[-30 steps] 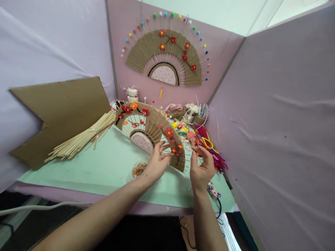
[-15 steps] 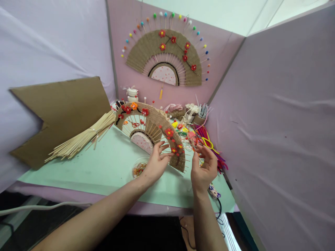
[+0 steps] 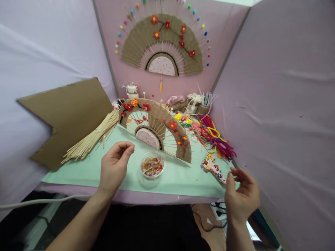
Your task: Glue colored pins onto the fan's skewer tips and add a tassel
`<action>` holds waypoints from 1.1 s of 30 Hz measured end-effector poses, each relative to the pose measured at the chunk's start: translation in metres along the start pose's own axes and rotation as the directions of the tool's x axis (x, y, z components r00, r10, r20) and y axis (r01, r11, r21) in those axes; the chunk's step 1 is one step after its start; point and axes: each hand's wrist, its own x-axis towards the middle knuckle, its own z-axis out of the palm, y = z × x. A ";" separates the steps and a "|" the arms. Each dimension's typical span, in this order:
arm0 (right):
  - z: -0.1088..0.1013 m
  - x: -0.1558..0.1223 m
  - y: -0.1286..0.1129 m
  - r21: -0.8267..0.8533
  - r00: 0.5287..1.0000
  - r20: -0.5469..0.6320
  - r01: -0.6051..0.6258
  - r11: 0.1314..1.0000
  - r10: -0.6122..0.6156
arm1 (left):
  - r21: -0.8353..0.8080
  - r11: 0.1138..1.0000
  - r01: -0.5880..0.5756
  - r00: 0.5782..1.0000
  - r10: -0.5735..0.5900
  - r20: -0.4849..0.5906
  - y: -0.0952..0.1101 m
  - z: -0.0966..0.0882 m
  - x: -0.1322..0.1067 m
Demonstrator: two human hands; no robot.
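Observation:
My left hand (image 3: pixel 115 167) hovers left of a clear tub (image 3: pixel 163 167) of red, orange and clear beads (image 3: pixel 152 166). Its thumb and forefinger are pinched together; anything between them is too small to see. At the lower right my right hand (image 3: pixel 243 197) has its thumb and forefinger tips together and its other fingers loosely curled; what they hold, if anything, does not show. The flower-patterned glue gun (image 3: pixel 213 169) lies just beyond that hand. Behind the tub leans a fan (image 3: pixel 167 118) of twine and sticks with red and orange flowers, touched by neither hand.
A bundle of thin sticks (image 3: pixel 91 137) and a folded cardboard sheet (image 3: pixel 70 118) stand at the left. Coloured pipe cleaners (image 3: pixel 222 144) pile up at the right. A cup of glue sticks (image 3: pixel 205 104) is behind them. Another fan (image 3: pixel 142 40) hangs on the back wall.
My left hand has left the fan and moved left, its fingers now pinched, uncovering the bead tub. My right hand has moved right and down, past the glue gun. The view has tilted downward.

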 end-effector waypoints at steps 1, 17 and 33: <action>-0.004 0.000 0.005 -0.035 1.000 0.001 -0.022 0.999 0.022 | 0.035 0.999 -0.010 1.000 0.009 0.012 -0.001 -0.003 0.001; 0.005 -0.013 0.009 -0.132 0.982 0.132 -0.120 0.984 0.138 | 0.316 0.685 -0.657 0.493 0.073 0.867 -0.011 0.041 0.017; -0.003 -0.012 0.016 -0.120 0.980 0.103 -0.160 0.980 0.173 | 0.413 0.452 -0.791 0.457 -0.012 0.889 -0.008 0.052 0.023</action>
